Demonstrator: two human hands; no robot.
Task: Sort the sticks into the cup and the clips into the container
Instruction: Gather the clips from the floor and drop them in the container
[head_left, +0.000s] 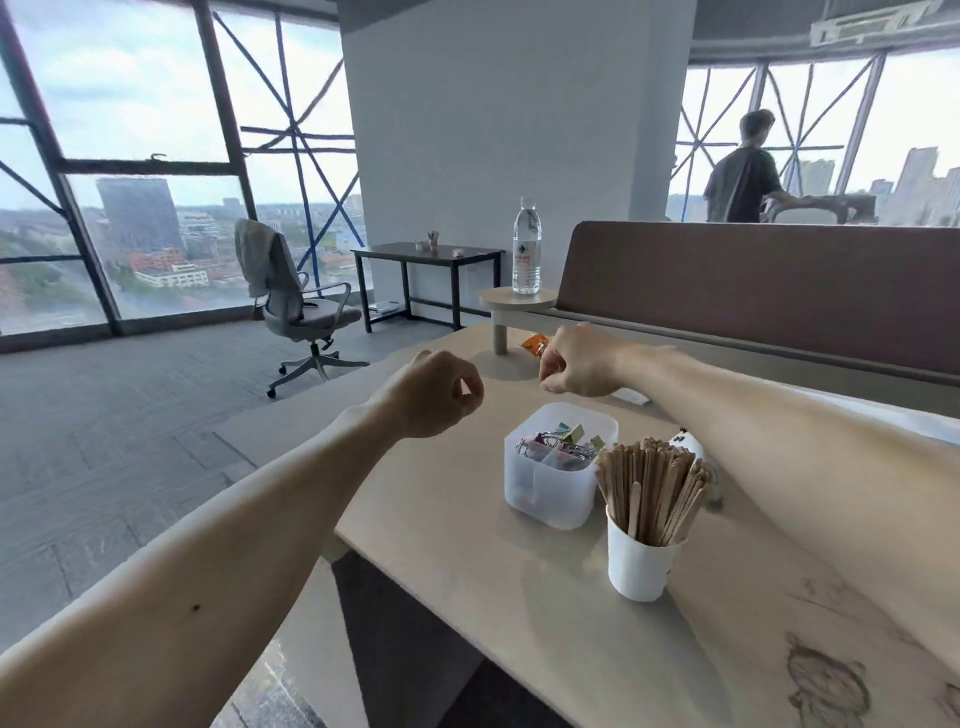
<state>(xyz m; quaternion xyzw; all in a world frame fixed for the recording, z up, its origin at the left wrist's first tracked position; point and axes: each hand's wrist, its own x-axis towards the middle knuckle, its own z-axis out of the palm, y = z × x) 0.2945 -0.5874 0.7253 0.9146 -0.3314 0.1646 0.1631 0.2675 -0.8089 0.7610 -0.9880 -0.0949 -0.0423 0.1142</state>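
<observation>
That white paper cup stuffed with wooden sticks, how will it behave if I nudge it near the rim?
The cup probably tips rather than slides: it narrows toward its base and the sticks fan out above its rim, so it looks top-heavy. It seems thin paper, so a squeeze likely dents it. A low push on the smooth table should slide it.

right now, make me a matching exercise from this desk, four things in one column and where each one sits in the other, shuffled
Things
1. wooden sticks
2. binder clips
3. water bottle
4. orange packet

Places
A. standing on the round stand
B. inside the clear container
C. lying on the table, next to the stand's post
D. upright in the white cup

Pairs: 1-D, 2-B, 3-A, 4-C
</observation>
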